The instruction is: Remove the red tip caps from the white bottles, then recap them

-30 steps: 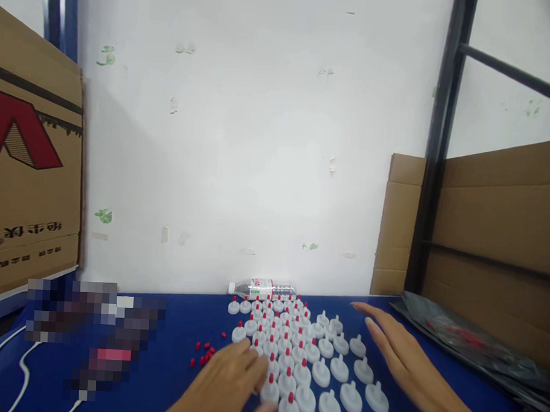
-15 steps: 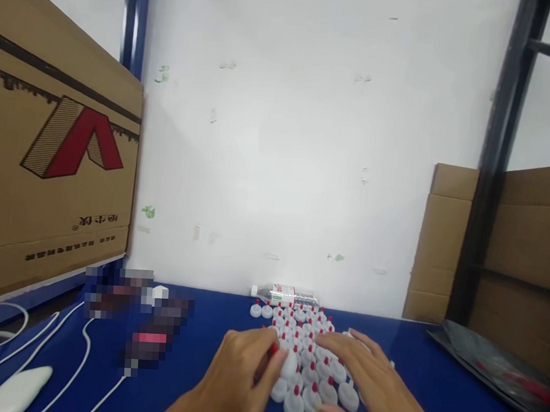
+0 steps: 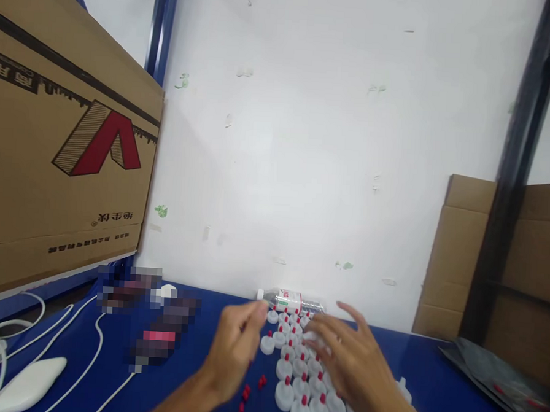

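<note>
Rows of white nozzle caps with red tips point(image 3: 301, 389) stand on the blue table before me. My left hand point(image 3: 234, 345) is raised just left of them, thumb and fingers pinched together; whatever they hold is hidden. My right hand point(image 3: 357, 358) reaches over the right side of the group. Its thumb and index finger close around a white nozzle cap point(image 3: 312, 336), mostly covered by the fingers, while another finger sticks up. Several loose red tips point(image 3: 247, 392) lie on the table below my left hand.
A clear labelled bottle point(image 3: 291, 301) lies against the white wall behind the caps. White cables point(image 3: 92, 362) and a white device point(image 3: 30, 384) are at left, beneath a large carton point(image 3: 70, 140). A grey plastic bag point(image 3: 492, 368) lies at right. One white piece point(image 3: 403, 390) sits beyond my right wrist.
My left hand has moved away from the nozzle caps and up. My right hand has drawn its fingers in around a white cap. The view has shifted, and loose red tips now show.
</note>
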Motion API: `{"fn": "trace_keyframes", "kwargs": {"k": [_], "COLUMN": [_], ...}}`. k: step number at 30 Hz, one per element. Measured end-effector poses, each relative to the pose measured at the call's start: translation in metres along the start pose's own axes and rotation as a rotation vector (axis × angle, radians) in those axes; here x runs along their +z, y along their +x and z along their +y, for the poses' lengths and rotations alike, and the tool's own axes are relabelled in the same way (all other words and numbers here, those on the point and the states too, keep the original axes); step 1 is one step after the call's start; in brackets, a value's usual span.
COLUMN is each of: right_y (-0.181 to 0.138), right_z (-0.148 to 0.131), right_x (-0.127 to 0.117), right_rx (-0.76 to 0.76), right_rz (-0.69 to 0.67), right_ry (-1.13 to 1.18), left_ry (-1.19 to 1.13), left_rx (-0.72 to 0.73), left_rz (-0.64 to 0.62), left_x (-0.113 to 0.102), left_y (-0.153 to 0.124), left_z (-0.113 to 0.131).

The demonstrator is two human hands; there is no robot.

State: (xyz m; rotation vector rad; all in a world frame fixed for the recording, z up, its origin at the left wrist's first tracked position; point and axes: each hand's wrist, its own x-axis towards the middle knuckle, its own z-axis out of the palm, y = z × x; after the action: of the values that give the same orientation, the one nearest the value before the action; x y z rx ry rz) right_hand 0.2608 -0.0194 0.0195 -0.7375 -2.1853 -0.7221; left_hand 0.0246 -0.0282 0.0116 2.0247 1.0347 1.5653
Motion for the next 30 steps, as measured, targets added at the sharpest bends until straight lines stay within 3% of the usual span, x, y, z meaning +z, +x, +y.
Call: {"fn": "trace_keyframes", "kwargs": {"k": [2, 6, 9, 16, 23, 30], "right_y": [-0.008, -0.035, -0.059, -0.090, -0.104, -0.109], "right_z": [0.034, 0.100, 0.127, 0.151, 0.163, 0.160], "right_x": [-0.002, 0.002, 0.008, 0.016, 0.022, 0.023], "right_rx": [0.115, 0.488, 0.541, 0.610, 0.717, 0.739], "right_rz": [-0.043, -0.058, -0.152, -0.271, -0.326, -0.415], "right_ry": [-0.033, -0.092, -0.054, -0.049, -0.057, 0.015], "left_ry": [0.084, 0.454, 0.604, 0.592, 0.566, 0.599], "left_rx": [0.001, 0.105, 0.174, 0.165, 0.090, 0.106], "left_rz": [0.063, -0.250, -0.439, -0.576, -0.597, -0.617], "left_x": [-0.011, -0.018, -0.011, -0.003, 0.003, 0.005], "left_y": [0.007, 0.010, 0.004, -0.002, -0.002, -0.006], "left_z": [-0.009, -0.025, -0.025, -0.030, -0.036, -0.035]}}
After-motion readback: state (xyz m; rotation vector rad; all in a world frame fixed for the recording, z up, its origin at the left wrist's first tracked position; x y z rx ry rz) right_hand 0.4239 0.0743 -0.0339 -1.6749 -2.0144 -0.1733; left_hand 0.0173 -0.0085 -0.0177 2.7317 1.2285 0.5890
